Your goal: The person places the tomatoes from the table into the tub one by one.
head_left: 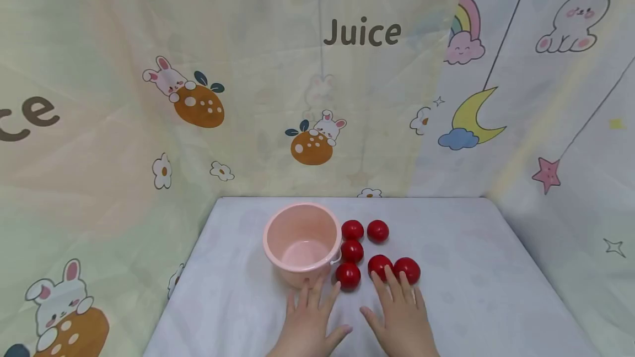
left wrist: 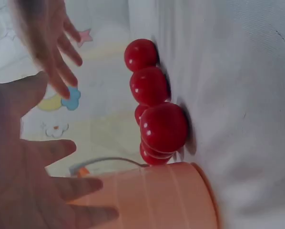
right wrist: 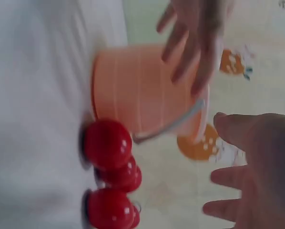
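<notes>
A pink bucket (head_left: 302, 238) with a thin handle stands upright on the white table, its inside showing no contents. Several shiny red balls (head_left: 349, 276) lie just to its right, some in a column by its side and others a bit further right. My left hand (head_left: 307, 321), fingers spread, hovers in front of the bucket, its fingertips overlapping the lower wall in the head view. My right hand (head_left: 401, 313) is also spread, its fingertips overlapping the two nearest right-hand balls (head_left: 407, 270). Both wrist views show the hands raised above the table with nothing held.
The white tabletop (head_left: 476, 247) reaches back to a printed cloth wall (head_left: 367, 98) with rabbits, oranges and the word Juice. Similar cloth hangs along the left and right sides of the table.
</notes>
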Demonstrator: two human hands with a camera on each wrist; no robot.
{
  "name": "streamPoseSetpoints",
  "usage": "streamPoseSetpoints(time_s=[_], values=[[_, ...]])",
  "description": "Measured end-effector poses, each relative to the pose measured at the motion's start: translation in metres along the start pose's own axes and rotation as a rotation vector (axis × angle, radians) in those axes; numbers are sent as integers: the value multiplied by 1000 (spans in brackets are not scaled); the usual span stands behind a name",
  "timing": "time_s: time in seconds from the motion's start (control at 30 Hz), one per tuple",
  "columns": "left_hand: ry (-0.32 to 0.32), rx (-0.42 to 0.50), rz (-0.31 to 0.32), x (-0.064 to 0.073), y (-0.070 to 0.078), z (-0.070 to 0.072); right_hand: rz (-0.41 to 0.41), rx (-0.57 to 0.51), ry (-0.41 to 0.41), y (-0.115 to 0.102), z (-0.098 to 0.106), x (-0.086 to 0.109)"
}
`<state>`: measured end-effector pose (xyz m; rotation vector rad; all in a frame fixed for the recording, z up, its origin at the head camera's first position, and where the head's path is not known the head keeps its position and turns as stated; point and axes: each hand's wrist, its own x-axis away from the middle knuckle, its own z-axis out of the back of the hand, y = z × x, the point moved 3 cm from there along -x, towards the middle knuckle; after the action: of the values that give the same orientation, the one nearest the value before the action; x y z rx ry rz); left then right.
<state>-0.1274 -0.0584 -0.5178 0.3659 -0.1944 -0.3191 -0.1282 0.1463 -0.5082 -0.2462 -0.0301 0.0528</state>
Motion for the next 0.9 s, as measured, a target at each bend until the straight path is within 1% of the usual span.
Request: streamPoseSetpoints(time_s=[0.07, 0.1, 0.17, 0.2, 0.23, 0.3, 0.37, 0.4, 0.47, 0.53, 0.57, 0.63, 0.7, 0.77, 0.9], values=[[-37, 181, 40, 2, -7, 6, -18, -97, 47, 15, 8, -8], [-29, 285, 57, 3, -12, 11, -28, -150, 68, 24, 12, -12], [15, 491, 104, 5, -24, 21, -34, -237, 116, 46, 15, -22], [48, 576, 127, 6, -32, 26, -36, -269, 130, 58, 14, -27], [91, 624, 144, 5, -40, 31, -41, -292, 130, 69, 14, -31], [180, 670, 217, 4, -58, 39, -59, -333, 107, 89, 8, -40], [245, 702, 318, 0, -76, 46, -86, -378, 61, 106, 2, -47], [280, 729, 357, -2, -85, 48, -102, -403, 33, 113, -2, -51], [350, 816, 410, -8, -101, 51, -130, -453, -16, 124, -10, -56], [396, 948, 415, -16, -113, 52, -138, -491, -34, 131, -18, -61], [406, 1028, 409, -19, -118, 52, -138, -508, -35, 134, -22, -62], [404, 1155, 402, -27, -124, 51, -133, -539, -23, 138, -28, -66], [387, 1235, 398, -32, -128, 50, -121, -578, -10, 140, -35, -68], [378, 1283, 395, -36, -128, 49, -117, -625, -12, 141, -41, -71], [401, 1285, 392, -37, -127, 51, -145, -691, -65, 142, -53, -74]])
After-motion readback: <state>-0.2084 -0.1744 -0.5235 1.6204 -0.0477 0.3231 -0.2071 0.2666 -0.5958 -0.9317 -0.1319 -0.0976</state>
